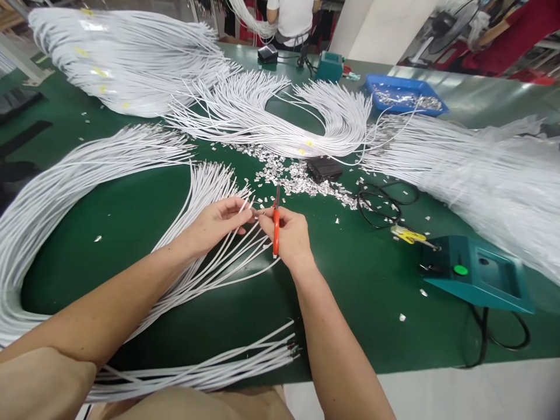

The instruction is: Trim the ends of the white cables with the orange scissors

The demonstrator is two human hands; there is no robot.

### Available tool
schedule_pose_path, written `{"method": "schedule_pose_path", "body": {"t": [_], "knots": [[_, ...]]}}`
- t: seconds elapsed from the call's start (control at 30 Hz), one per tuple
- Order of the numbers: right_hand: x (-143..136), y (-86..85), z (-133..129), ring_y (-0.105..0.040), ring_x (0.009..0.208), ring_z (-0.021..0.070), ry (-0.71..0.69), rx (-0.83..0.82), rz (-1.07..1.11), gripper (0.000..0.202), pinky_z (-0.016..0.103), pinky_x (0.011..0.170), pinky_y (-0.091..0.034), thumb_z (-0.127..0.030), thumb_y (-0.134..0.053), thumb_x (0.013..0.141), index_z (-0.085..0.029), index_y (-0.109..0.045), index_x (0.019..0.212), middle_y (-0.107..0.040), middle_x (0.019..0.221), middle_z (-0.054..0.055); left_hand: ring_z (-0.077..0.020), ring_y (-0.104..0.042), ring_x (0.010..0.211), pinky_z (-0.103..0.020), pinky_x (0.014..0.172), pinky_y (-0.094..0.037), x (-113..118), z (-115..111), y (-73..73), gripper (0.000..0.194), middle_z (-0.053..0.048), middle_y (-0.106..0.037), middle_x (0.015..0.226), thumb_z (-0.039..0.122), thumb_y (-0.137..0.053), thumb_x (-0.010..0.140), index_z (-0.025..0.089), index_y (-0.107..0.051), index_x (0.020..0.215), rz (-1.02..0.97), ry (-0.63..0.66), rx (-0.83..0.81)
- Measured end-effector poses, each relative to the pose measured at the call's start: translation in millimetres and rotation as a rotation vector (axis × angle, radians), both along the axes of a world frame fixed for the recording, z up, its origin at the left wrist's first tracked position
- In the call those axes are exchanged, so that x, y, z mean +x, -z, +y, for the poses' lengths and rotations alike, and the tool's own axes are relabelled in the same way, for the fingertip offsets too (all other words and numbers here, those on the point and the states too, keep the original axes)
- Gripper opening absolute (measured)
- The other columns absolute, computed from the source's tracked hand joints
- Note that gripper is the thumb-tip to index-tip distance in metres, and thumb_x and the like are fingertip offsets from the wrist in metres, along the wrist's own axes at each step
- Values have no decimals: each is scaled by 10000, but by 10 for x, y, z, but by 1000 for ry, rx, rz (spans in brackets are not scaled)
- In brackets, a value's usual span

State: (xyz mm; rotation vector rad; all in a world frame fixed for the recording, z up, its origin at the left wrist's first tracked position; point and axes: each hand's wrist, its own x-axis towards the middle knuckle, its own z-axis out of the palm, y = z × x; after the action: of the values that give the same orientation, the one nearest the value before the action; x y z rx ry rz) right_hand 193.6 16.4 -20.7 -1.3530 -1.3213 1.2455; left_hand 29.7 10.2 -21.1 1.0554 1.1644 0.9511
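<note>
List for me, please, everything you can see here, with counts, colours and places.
Table: one, green, throughout
Cables: uncounted, white, in bundles on the table
Labels: several, yellow, on bundles
Wrap: clear, over the right bundle
Tray: one, blue, far right
Scraps: many, silver, mid-table and in the tray
Black boxes: two, one among scraps, one at far side
Devices: two, teal, near right and far side
Clip: one, yellow, beside the near device
Cords: several, black, around devices
Pillar: one, pale, background
People: two, white and red clothing, background
Tool: one, orange-handled, in right hand
Left hand: one, bare, at cable ends
Right hand: one, bare, centre
</note>
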Motion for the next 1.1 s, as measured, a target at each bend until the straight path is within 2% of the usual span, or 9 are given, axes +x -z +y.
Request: {"method": "schedule_pose_path", "body": {"t": [0.13, 0.3, 0.37, 0.47, 0.57, 0.67, 0.77, 0.83, 1.1], "knots": [[35, -47, 21, -595, 766, 150, 137, 45, 75, 208, 275, 733, -454, -349, -647, 749, -201, -745, 857, -706, 866, 15, -116, -588, 687, -235, 660, -488, 7, -6, -11, 248, 1, -649, 774, 348, -801, 670, 172, -678, 793, 25, -21, -9], [39, -72, 48, -504, 606, 107, -103, -148, 368, 193, 254, 640, -434, -363, -715, 701, -173, -725, 734, -571, 603, -23, -117, -613, 657, -264, 694, -501, 14, -10, -11, 268, 21, -644, 735, 302, -814, 660, 181, -638, 823, -31, 54, -28], [18, -74, 42, -497, 593, 97, -141, -193, 438, 166, 248, 626, -433, -327, -744, 671, -170, -706, 710, -581, 620, -27, -112, -613, 653, -260, 695, -499, 14, -13, -14, 270, 31, -633, 720, 286, -806, 672, 183, -594, 806, -48, 73, -18], [-28, -69, 18, -552, 648, 113, -129, -170, 426, 151, 260, 673, -454, -302, -753, 658, -175, -696, 718, -640, 704, -13, -97, -596, 654, -236, 669, -485, 10, -16, -24, 297, 42, -617, 726, 272, -802, 677, 185, -541, 790, -64, 74, 6], [-40, -34, 12, -592, 721, 143, -101, -79, 269, 178, 281, 726, -460, -353, -708, 710, -180, -701, 753, -673, 762, 4, -91, -594, 674, -224, 680, -482, -2, -9, -38, 309, 48, -611, 739, 255, -806, 667, 184, -531, 788, -49, 42, 42], [11, 31, 39, -587, 746, 148, -65, 64, -98, 181, 276, 704, -432, -364, -626, 777, -191, -679, 763, -681, 817, 9, -111, -615, 730, -254, 753, -499, -17, 8, -57, 309, 33, -635, 774, 253, -812, 646, 184, -547, 789, 32, -26, 81], [68, 91, 70, -521, 658, 131, -131, 191, -499, 191, 265, 609, -361, -341, -605, 780, -193, -602, 660, -628, 754, 3, -121, -616, 742, -269, 766, -499, -20, 20, -87, 319, 25, -650, 776, 253, -815, 627, 185, -547, 786, 91, -67, 93], [83, 112, 77, -483, 626, 124, -177, 265, -668, 212, 267, 588, -320, -319, -589, 790, -191, -561, 624, -590, 719, 0, -124, -616, 743, -270, 757, -495, -14, 22, -105, 312, 21, -653, 772, 258, -806, 634, 183, -542, 782, 125, -73, 96], [93, 66, 50, -520, 680, 142, -275, 337, -934, 182, 284, 608, -288, -264, -538, 831, -193, -599, 675, -603, 736, 19, -142, -630, 746, -272, 724, -478, -19, 24, -102, 288, 8, -652, 758, 276, -775, 664, 185, -524, 771, 235, -63, 192]]}}
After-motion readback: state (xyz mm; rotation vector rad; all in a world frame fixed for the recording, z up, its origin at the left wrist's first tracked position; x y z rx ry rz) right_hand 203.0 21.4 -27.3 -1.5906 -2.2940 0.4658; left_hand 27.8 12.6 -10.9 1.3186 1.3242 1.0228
